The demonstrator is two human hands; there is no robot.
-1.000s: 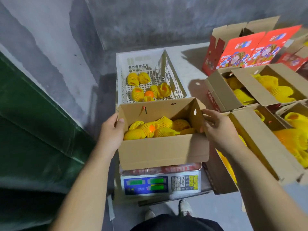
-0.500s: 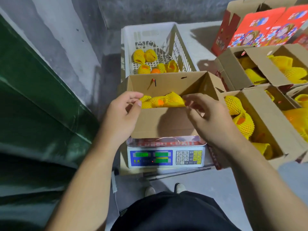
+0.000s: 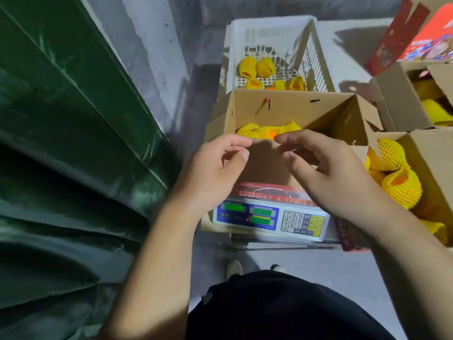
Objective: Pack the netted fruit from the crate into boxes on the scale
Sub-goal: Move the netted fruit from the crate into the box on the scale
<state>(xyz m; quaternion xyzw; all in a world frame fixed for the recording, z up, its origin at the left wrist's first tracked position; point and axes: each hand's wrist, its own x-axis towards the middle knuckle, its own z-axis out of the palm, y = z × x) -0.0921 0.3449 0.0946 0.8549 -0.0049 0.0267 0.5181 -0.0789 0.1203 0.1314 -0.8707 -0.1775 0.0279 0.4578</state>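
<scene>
Two hands, left hand (image 3: 215, 168) and right hand (image 3: 326, 173), fingers loosely curled and holding nothing, are poised at the open brown cardboard box (image 3: 294, 114) on the grey electronic scale (image 3: 269, 217); more yellow-netted fruit (image 3: 266, 67) from the white plastic crate (image 3: 269, 33) behind the box is probably needed next.

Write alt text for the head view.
Both hands, left and right, meet at the near rim of a cardboard box of netted fruit on a scale. A white crate behind holds a few more.

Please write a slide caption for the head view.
Both hands, left hand and right hand, at the near rim of the box on the scale.
</scene>
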